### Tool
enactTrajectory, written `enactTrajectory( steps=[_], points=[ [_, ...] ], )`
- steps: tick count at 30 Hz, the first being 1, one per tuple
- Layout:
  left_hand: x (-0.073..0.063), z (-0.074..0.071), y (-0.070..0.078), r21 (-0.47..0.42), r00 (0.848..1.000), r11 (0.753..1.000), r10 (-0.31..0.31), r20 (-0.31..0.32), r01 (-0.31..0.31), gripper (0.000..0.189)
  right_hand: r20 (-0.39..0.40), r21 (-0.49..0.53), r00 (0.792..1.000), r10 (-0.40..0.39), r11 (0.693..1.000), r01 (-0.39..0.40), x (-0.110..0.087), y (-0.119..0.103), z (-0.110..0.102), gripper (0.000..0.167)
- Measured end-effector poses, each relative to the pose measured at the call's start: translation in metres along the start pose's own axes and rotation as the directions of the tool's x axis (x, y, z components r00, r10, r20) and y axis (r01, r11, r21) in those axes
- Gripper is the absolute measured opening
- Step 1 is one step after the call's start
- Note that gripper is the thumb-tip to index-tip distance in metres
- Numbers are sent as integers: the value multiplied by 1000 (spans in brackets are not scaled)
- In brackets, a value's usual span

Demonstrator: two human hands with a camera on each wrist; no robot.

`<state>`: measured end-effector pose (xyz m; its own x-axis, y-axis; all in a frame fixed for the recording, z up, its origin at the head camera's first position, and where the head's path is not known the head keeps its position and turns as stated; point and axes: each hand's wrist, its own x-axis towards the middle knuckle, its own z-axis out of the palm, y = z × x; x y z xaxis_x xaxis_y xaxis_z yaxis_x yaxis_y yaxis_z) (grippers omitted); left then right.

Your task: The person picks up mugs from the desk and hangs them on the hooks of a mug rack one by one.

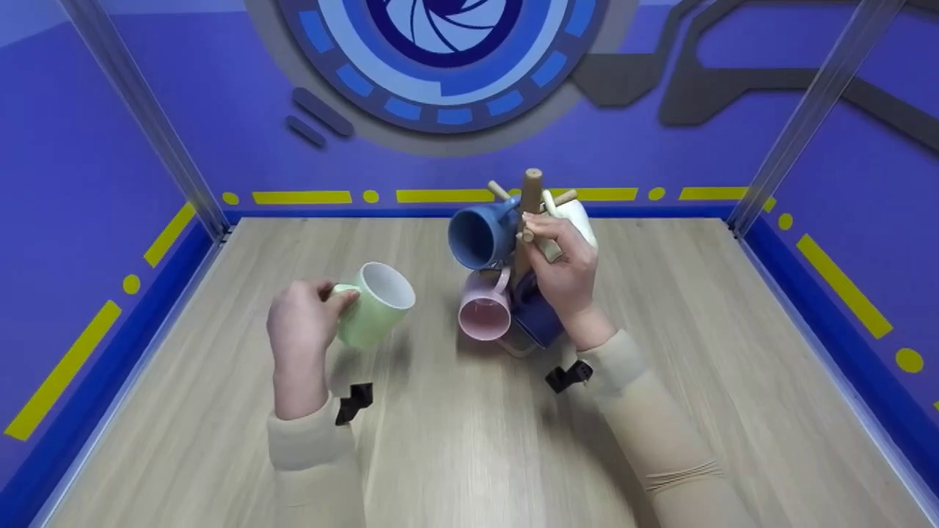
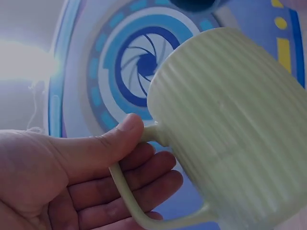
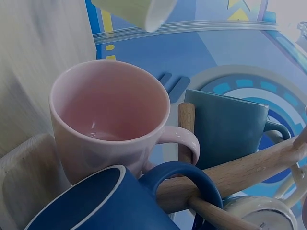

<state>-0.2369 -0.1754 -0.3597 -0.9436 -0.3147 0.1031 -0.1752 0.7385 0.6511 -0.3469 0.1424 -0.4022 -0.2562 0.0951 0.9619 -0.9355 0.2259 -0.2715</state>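
Observation:
My left hand (image 1: 301, 319) pinches the handle of a pale green mug (image 1: 361, 323) between thumb and fingers. The mug is held off the table, tilted, left of a wooden mug tree (image 1: 532, 192); its ribbed side fills much of the left wrist view. My right hand (image 1: 566, 264) grips the mug tree by its upper post, beside a peg end. On the tree's pegs hang a grey-blue mug (image 1: 499, 224), a pink mug (image 3: 108, 110), a navy mug (image 3: 105, 201) and a cream mug (image 1: 577, 218), partly behind my right hand.
The mug tree's base (image 1: 519, 346) stands on a light wood tabletop (image 1: 455, 440). Blue printed panels (image 1: 183, 95) wall the table at the back and sides, with metal corner posts (image 1: 147, 110). Free pegs (image 1: 498, 189) stick out near the tree's top.

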Motion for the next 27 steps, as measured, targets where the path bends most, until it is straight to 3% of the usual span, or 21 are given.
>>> enactTrajectory(
  steps=[7, 15, 20, 24, 26, 27],
  points=[
    [-9, 18, 32, -116, 995, 991, 70, 64, -62, 28, -10, -1, 1000, -2, 1000, 2, 0, 0, 1, 21],
    [-18, 50, 60, -252, 976, 955, 189, 111, -157, 22, 8, -44, 1000, 5, 999, -5, -3, -1, -1, 24],
    [-23, 61, 69, -258, 954, 936, 275, 117, -238, 20, 90, -110, 996, 2, 994, 8, -1, -12, -9, 29],
    [-28, 62, 73, -229, 942, 931, 316, 118, -284, 19, 160, -145, 987, 0, 989, 23, 3, -38, -17, 40],
    [-32, 62, 75, -223, 937, 929, 327, 126, -294, 18, 270, -123, 962, 37, 992, -3, 4, -56, -23, 48],
    [-34, 61, 75, -227, 933, 926, 335, 129, -301, 18, 351, -118, 934, 73, 992, -34, 4, -65, -27, 53]
  ],
)
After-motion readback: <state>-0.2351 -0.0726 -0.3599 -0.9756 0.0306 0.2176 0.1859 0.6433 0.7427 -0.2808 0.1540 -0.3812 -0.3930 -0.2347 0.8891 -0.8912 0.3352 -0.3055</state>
